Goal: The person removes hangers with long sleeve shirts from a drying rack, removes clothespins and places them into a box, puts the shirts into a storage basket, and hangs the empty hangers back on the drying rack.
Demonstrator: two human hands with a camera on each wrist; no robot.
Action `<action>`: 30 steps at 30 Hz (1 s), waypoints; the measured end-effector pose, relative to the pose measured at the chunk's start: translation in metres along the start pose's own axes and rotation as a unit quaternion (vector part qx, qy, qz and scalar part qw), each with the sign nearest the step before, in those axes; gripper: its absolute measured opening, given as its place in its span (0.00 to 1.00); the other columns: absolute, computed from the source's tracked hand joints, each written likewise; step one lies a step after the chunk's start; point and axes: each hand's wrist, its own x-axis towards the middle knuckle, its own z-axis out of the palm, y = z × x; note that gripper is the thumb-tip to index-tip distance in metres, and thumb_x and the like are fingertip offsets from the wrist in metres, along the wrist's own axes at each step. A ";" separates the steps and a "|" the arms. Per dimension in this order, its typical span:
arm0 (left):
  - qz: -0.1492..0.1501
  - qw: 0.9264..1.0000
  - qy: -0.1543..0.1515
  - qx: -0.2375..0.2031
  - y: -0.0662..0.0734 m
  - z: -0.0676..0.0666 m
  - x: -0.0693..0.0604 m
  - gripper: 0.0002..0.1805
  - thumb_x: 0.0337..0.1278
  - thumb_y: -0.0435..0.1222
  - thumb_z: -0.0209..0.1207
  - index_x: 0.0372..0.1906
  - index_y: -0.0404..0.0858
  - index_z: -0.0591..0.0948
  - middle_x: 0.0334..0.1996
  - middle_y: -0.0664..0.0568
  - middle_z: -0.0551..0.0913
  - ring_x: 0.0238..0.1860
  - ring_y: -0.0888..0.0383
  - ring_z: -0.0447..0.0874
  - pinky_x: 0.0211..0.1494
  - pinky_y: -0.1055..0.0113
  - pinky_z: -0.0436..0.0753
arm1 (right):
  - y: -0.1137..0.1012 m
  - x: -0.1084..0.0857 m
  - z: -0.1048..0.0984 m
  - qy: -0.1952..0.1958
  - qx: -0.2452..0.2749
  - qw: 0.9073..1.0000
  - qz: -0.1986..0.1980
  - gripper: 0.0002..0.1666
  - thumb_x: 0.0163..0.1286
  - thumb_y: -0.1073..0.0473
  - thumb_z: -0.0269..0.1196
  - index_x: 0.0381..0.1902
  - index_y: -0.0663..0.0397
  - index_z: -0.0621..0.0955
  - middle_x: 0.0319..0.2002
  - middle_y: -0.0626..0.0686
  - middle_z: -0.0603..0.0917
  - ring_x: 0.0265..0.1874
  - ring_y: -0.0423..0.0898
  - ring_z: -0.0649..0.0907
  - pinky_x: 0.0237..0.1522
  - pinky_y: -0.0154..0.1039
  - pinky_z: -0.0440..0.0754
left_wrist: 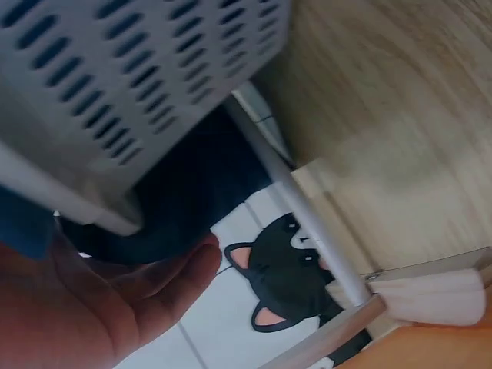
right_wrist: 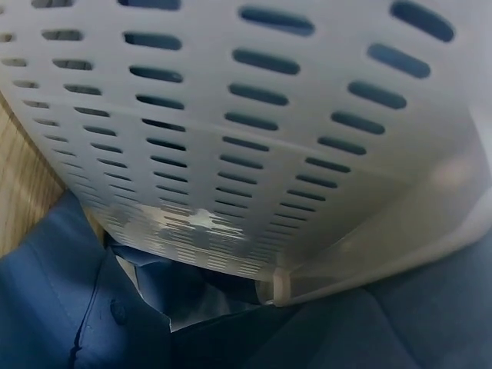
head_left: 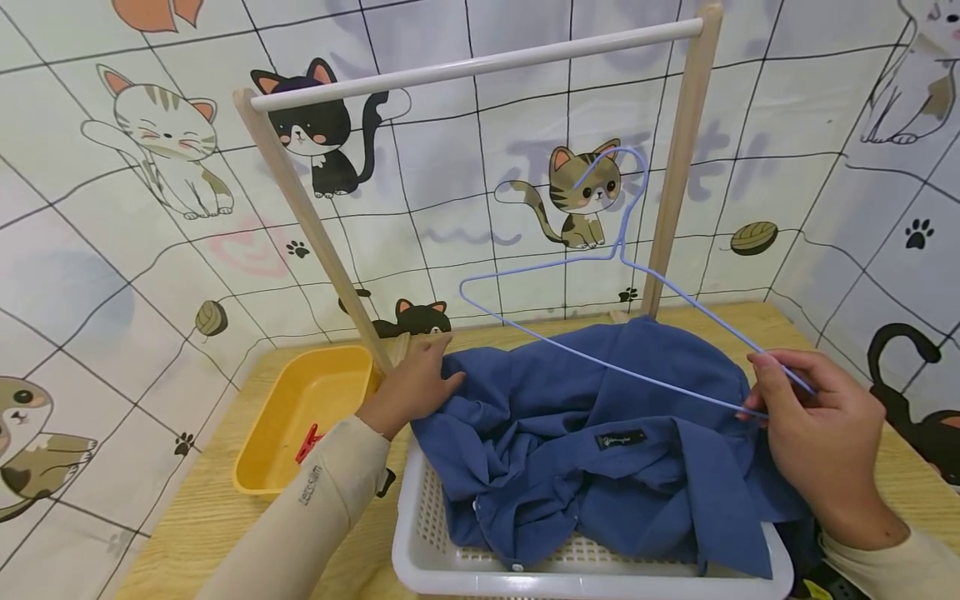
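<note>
A blue wire hanger [head_left: 577, 357] is tilted over the basket with its hook up. My right hand [head_left: 825, 425] pinches the hanger's right end between thumb and fingers. A crumpled blue shirt [head_left: 637, 492] with a dark neck label and buttons lies in a white slotted basket [head_left: 592, 583] and hangs over its sides. At the shirt's far left edge, my left hand [head_left: 416, 383] touches the cloth with loosely extended fingers; in the left wrist view its fingers [left_wrist: 181, 284] lie along dark blue cloth. The right wrist view shows basket wall [right_wrist: 215, 169] and shirt [right_wrist: 46, 284], but not the hand.
Behind the basket stands a wooden rack with a white crossbar [head_left: 480, 65]. Left of it, a yellow tray [head_left: 262, 425] holds a red clip [head_left: 307, 442]. The wooden table [head_left: 187, 533] meets walls covered with a cat-print sheet [head_left: 450, 208].
</note>
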 end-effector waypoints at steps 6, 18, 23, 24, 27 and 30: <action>0.004 1.000 -0.007 -0.007 -0.007 0.010 0.006 0.24 0.70 0.47 0.56 0.61 0.36 0.77 0.53 0.42 0.84 0.52 0.46 0.84 0.60 0.51 0.80 | 0.000 0.000 0.000 0.001 0.000 1.000 0.003 0.09 0.67 0.74 0.61 0.40 0.82 0.80 0.22 0.32 0.81 0.17 0.28 0.79 0.23 0.19 0.77; 0.041 0.995 0.093 -0.007 -0.008 0.016 0.002 0.23 0.67 0.46 0.61 0.62 0.41 0.80 0.57 0.46 0.84 0.56 0.47 0.85 0.60 0.50 0.81 | 0.004 -0.001 -0.001 0.004 0.014 1.000 0.004 0.08 0.67 0.74 0.62 0.41 0.77 0.82 0.24 0.36 0.82 0.17 0.28 0.79 0.25 0.19 0.78; 0.108 0.979 0.172 -0.009 -0.010 0.013 0.004 0.12 0.66 0.42 0.63 0.50 0.43 0.88 0.48 0.50 0.89 0.51 0.51 0.87 0.56 0.53 0.82 | 0.005 -0.001 -0.001 0.006 0.009 1.000 -0.002 0.08 0.66 0.75 0.62 0.41 0.79 0.81 0.23 0.35 0.81 0.17 0.28 0.79 0.25 0.18 0.77; 0.119 0.976 0.180 -0.013 -0.010 0.011 0.004 0.11 0.66 0.41 0.63 0.49 0.43 0.88 0.47 0.50 0.89 0.50 0.52 0.87 0.56 0.53 0.82 | 0.006 -0.001 -0.001 0.007 0.007 1.000 -0.002 0.08 0.66 0.74 0.62 0.41 0.78 0.81 0.23 0.35 0.81 0.17 0.28 0.79 0.25 0.18 0.77; 0.139 0.972 0.188 -0.019 -0.008 0.007 0.002 0.10 0.66 0.39 0.63 0.48 0.42 0.88 0.46 0.51 0.89 0.50 0.53 0.87 0.57 0.53 0.82 | 0.006 0.000 -0.002 0.008 0.003 1.000 0.007 0.08 0.67 0.74 0.62 0.42 0.76 0.82 0.23 0.36 0.81 0.17 0.28 0.78 0.25 0.18 0.77; 0.147 0.972 0.184 -0.023 -0.004 0.001 -0.003 0.10 0.66 0.39 0.63 0.48 0.43 0.88 0.46 0.52 0.89 0.49 0.53 0.87 0.61 0.49 0.78 | 0.007 0.000 -0.002 0.009 -0.004 1.000 0.013 0.08 0.67 0.74 0.62 0.42 0.74 0.83 0.23 0.36 0.81 0.17 0.29 0.78 0.26 0.18 0.77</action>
